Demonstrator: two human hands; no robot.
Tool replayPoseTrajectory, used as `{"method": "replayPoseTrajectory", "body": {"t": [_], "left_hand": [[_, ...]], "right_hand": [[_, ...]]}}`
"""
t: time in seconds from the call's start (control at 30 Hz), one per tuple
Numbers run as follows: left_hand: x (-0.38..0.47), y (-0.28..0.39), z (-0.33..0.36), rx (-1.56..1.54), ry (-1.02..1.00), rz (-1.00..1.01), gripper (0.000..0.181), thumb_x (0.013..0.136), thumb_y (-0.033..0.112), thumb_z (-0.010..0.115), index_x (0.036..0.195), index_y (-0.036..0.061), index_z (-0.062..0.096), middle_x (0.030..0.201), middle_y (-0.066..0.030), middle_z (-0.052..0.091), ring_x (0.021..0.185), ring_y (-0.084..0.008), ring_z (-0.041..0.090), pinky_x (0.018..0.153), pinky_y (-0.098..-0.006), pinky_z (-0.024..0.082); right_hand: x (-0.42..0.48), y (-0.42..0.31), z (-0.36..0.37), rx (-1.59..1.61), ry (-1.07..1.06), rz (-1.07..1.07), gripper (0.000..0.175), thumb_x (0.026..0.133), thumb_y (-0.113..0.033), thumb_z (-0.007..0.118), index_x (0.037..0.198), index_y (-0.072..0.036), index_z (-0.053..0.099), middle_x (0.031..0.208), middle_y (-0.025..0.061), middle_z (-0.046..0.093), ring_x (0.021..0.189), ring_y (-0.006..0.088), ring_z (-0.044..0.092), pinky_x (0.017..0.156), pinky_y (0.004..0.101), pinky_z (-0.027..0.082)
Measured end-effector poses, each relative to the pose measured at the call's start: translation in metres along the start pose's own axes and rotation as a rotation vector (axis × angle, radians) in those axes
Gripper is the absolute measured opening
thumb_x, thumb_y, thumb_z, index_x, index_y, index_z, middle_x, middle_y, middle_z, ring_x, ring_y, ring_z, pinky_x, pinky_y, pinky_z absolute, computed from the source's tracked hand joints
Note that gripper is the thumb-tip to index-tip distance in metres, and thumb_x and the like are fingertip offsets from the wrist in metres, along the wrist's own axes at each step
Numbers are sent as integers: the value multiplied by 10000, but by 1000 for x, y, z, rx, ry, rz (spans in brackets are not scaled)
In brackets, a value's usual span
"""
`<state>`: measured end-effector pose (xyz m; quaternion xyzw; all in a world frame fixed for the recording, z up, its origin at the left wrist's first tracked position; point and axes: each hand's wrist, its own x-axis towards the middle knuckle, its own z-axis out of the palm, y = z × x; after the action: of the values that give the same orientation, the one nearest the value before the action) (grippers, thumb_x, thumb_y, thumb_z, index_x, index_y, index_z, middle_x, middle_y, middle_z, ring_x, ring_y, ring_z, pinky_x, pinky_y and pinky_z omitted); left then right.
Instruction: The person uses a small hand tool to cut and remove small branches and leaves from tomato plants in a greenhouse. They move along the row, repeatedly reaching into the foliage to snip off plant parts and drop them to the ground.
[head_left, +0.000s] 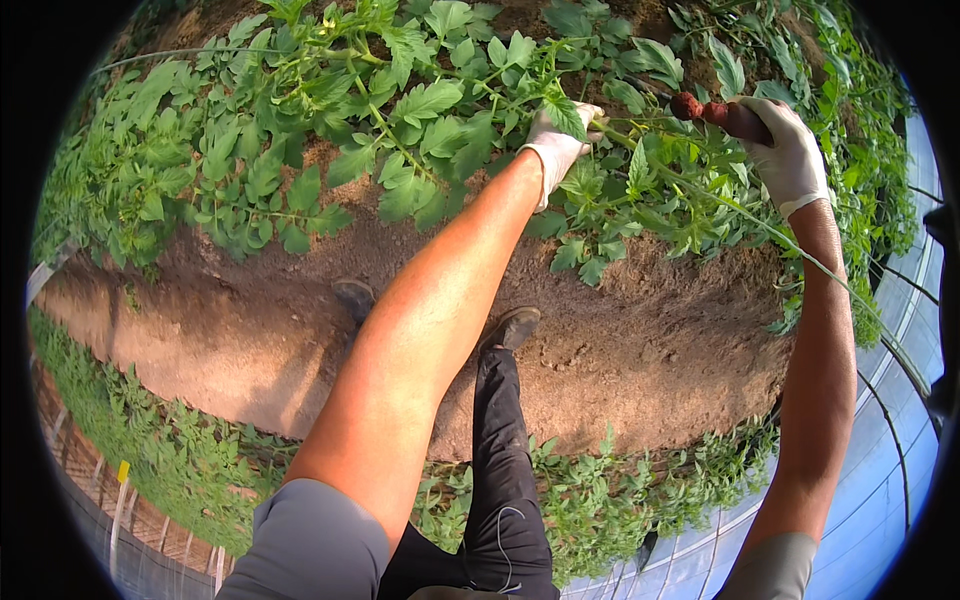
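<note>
My left hand (561, 142), in a pale glove, is closed around the stem of a tomato plant (427, 105) at the upper middle. To its right, my gloved right hand (787, 150) grips the dark handle of a tool (716, 116) with a reddish-brown, knobbly end pointing left; its exact kind I cannot tell. The fingertips of my left hand are partly hidden by a leaf. A light green string (780, 236) runs from the held stem past my right forearm towards the lower right.
A bare soil path (615, 375) runs between two tomato rows, with my shoe (514, 326) on it. The second row (600, 480) grows behind me. Translucent greenhouse sheeting (885, 427) curves along the right. A yellow tag (123, 471) tops a pale post at lower left.
</note>
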<state>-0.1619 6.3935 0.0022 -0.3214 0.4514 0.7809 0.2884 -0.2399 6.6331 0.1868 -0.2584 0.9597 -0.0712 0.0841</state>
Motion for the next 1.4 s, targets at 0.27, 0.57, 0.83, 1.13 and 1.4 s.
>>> {"method": "replayPoseTrajectory", "body": {"t": [0.27,0.57,0.83,1.13,1.4], "left_hand": [[3,-9,-5,-31,-33,31,224,993,263,626,1158,121,680,1206,-91,728,974,-210,740,826,-345,567],[-1,-1,-1,36,-1,8,241,979,276,642,1165,128,680,1198,-77,730,962,-193,745,849,-342,561],[1,-1,-8,125,-54,61,291,993,313,615,1206,123,673,1279,-92,694,1019,-205,734,854,-342,565],[-22,6,-2,198,47,127,324,1036,313,587,1281,112,652,1242,-57,708,978,-172,721,863,-341,550],[-196,-27,-78,322,291,229,343,1058,253,537,1328,63,630,1237,-83,722,988,-165,711,892,-313,521]], "right_hand": [[13,-10,8,-143,-49,-30,392,775,-50,739,1157,-109,669,1028,125,686,1024,362,651,917,441,522],[4,-32,2,10,17,-178,456,717,-21,788,1154,-107,690,1038,113,711,1011,360,660,924,437,524],[-2,-20,15,-27,-1,-194,386,740,26,711,1102,-110,704,1036,134,716,1028,373,657,932,440,525],[-101,-22,-29,865,781,660,414,909,-71,783,1301,-17,663,1223,51,704,1071,134,655,983,285,520],[-330,-103,51,1653,735,1055,406,947,-22,632,1352,-24,607,1160,64,698,927,150,674,786,282,531]]}}
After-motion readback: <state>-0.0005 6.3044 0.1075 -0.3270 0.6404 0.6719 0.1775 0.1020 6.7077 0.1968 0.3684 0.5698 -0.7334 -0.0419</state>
